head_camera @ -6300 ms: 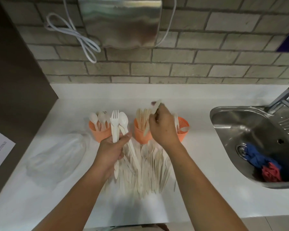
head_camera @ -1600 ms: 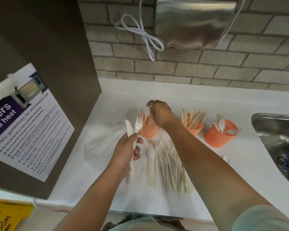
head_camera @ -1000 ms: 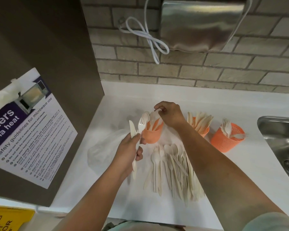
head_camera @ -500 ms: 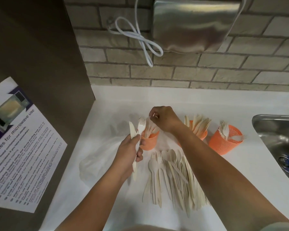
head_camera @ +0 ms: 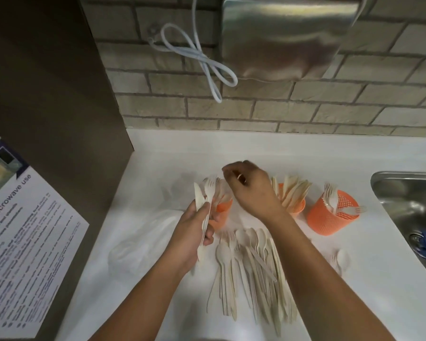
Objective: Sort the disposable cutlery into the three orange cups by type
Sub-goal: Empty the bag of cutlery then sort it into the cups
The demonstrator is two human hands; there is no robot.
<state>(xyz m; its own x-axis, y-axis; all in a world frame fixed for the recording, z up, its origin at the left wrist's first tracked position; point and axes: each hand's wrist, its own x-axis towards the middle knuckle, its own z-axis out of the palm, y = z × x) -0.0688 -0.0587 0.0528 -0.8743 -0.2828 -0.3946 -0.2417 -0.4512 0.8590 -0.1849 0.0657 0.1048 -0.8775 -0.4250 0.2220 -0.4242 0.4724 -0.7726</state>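
Three orange cups stand in a row on the white counter: the left cup (head_camera: 221,214) holds spoons, the middle cup (head_camera: 295,207) knives, the right cup (head_camera: 330,216) forks. A pile of pale loose cutlery (head_camera: 251,269) lies in front of them. My left hand (head_camera: 194,232) grips a knife and a fork (head_camera: 205,203) upright beside the left cup. My right hand (head_camera: 250,187) hovers over the left cup with fingers curled; I see nothing in it.
A clear plastic bag (head_camera: 143,239) lies left of the pile. A steel sink (head_camera: 413,217) with blue cloth is at the right. A stray spoon (head_camera: 342,260) lies near it. A dark panel with a notice (head_camera: 22,242) stands at the left; a metal dispenser (head_camera: 288,35) hangs on the brick wall.
My right hand has put a spoon into the left cup and now lifts off it. My left hand still holds the knife and fork. The camera has shifted slightly.
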